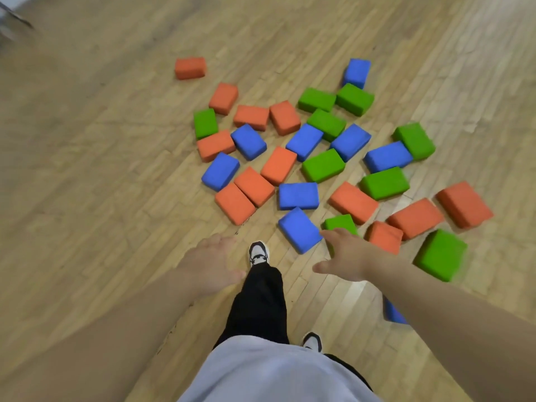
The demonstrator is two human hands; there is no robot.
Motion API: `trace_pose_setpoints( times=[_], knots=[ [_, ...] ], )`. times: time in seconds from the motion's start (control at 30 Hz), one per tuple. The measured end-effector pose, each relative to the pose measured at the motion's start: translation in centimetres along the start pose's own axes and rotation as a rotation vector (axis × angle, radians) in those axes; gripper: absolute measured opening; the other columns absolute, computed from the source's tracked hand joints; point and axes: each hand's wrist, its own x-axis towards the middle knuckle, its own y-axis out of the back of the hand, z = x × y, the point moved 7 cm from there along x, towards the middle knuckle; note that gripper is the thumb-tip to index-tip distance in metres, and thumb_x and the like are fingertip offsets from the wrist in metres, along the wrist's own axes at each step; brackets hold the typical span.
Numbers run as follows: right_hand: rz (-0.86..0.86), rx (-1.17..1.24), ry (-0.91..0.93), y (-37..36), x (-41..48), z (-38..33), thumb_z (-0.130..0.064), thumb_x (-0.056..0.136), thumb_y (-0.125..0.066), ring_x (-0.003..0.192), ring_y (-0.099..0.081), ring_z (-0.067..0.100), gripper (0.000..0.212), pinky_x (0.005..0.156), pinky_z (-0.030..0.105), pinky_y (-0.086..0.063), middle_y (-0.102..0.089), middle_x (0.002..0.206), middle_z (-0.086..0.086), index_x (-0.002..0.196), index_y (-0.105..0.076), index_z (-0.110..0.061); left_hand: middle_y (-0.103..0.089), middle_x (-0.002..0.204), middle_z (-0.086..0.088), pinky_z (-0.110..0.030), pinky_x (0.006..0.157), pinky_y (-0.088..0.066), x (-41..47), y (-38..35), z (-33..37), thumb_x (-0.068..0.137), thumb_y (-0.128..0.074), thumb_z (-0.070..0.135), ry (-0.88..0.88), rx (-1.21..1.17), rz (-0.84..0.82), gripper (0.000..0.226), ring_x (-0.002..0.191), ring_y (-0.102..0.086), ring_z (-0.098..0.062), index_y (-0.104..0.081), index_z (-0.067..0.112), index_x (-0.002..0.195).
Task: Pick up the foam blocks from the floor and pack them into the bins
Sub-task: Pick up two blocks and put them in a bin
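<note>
While the left hand and right hand hover spread and empty, a blue foam block lies just beside the right.

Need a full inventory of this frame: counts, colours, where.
orange foam blocks: 12, orange, scattered on the floor, one apart at far left
blue foam blocks: 9, blue, mixed in; one partly hidden under the right forearm
green foam blocks: 9, green, mostly right; one partly behind the right hand
floor: 1, light wood
bins: 0 in view
shoes: 2, white-black, near edge
left hand: 1, open, empty
right hand: 1, open, empty, by the nearest blocks
</note>
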Motion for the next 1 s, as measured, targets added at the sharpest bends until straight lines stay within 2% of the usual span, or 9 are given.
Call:
trace_pose_setpoints(
  times=[0.1,0.2,0.37,0.43,0.5,0.6,0.73,0.83,1.0],
  knots=[
    [-0.016,0.001,-0.029,2.8,4.2,0.4,-0.071,0.082,-0.065,0.152,-0.023,0.034,0.104,0.119,0.047,-0.032,-0.011,0.170,0.007,0.163,-0.014,-0.031,-0.027,0.161,0.000,-0.044,0.113,-0.037,5.4,2.3,0.1,0.087,-0.060,0.063,-0.042,-0.008,-0.032,0.090,0.146,-0.031,-0.024,-0.021,0.026,0.159],
    [0.009,0.009,-0.082,6.1,9.2,1.6,-0.069,0.082,-0.065,0.149,-0.028,0.036,0.101,0.118,0.046,-0.033,-0.021,0.166,0.008,0.162,-0.017,-0.030,-0.031,0.158,0.001,-0.044,0.111,-0.039,12.3,4.9,0.1,0.085,-0.059,0.064,-0.079,0.027,-0.075,0.089,0.144,-0.032,-0.025,-0.021,0.028,0.158],
    [-0.031,0.065,-0.196,9.4,16.6,4.2,-0.063,0.083,-0.068,0.151,-0.022,0.036,0.099,0.118,0.043,-0.031,-0.017,0.167,0.012,0.162,-0.018,-0.028,-0.037,0.151,0.002,-0.041,0.103,-0.044,23.2,7.7,0.2,0.084,-0.059,0.063,-0.123,0.054,-0.150,0.083,0.137,-0.038,-0.023,-0.028,0.026,0.152],
    [-0.077,0.069,-0.231,9.6,19.6,5.7,-0.061,0.083,-0.069,0.151,-0.023,0.036,0.101,0.117,0.042,-0.031,-0.017,0.167,0.013,0.162,-0.016,-0.029,-0.034,0.153,0.002,-0.039,0.099,-0.043,27.4,8.0,0.8,0.087,-0.060,0.061,-0.150,0.063,-0.186,0.084,0.138,-0.037,-0.022,-0.024,0.027,0.155],
    [-0.124,0.085,-0.267,9.2,22.5,7.3,-0.064,0.080,-0.070,0.152,-0.021,0.036,0.106,0.119,0.044,-0.031,-0.012,0.169,0.012,0.163,-0.012,-0.031,-0.029,0.159,0.001,-0.040,0.106,-0.037,31.1,7.5,1.7,0.089,-0.062,0.057,-0.159,0.050,-0.226,0.087,0.144,-0.033,-0.023,-0.020,0.027,0.159],
    [-0.166,0.074,-0.283,7.9,27.7,10.0,-0.063,0.078,-0.072,0.154,-0.019,0.035,0.110,0.121,0.044,-0.029,-0.011,0.169,0.011,0.163,-0.010,-0.031,-0.025,0.164,0.000,-0.043,0.117,-0.033,36.8,4.8,2.5,0.084,-0.064,0.060,-0.155,-0.002,-0.271,0.095,0.149,-0.028,-0.023,-0.017,0.027,0.160],
    [-0.163,-0.030,-0.235,4.9,36.7,14.0,-0.064,0.071,-0.074,0.153,-0.019,0.034,0.116,0.119,0.048,-0.031,-0.010,0.169,0.008,0.162,-0.009,-0.034,-0.036,0.155,0.001,-0.045,0.111,-0.040,44.6,-1.8,3.0,0.081,-0.070,0.059,-0.121,-0.084,-0.294,0.088,0.142,-0.037,-0.024,-0.027,0.030,0.152],
    [-0.196,-0.122,-0.209,1.6,43.5,17.6,-0.060,0.071,-0.077,0.154,-0.017,0.033,0.117,0.120,0.046,-0.030,-0.008,0.170,0.003,0.162,-0.007,-0.036,-0.027,0.162,0.006,-0.035,0.110,-0.035,50.4,-7.4,3.4,0.084,-0.073,0.055,-0.072,-0.141,-0.297,0.095,0.146,-0.033,-0.020,-0.020,0.030,0.159],
    [-0.252,-0.308,-0.173,-5.3,54.0,25.0,-0.064,0.068,-0.081,0.156,-0.009,0.031,0.128,0.124,0.048,-0.017,-0.003,0.171,0.002,0.161,0.003,-0.036,-0.035,0.154,0.006,-0.035,0.109,-0.039,60.6,-18.2,2.1,0.074,-0.080,0.056,-0.003,-0.294,-0.289,0.102,0.141,-0.039,-0.017,-0.021,0.036,0.155]
  ],
)
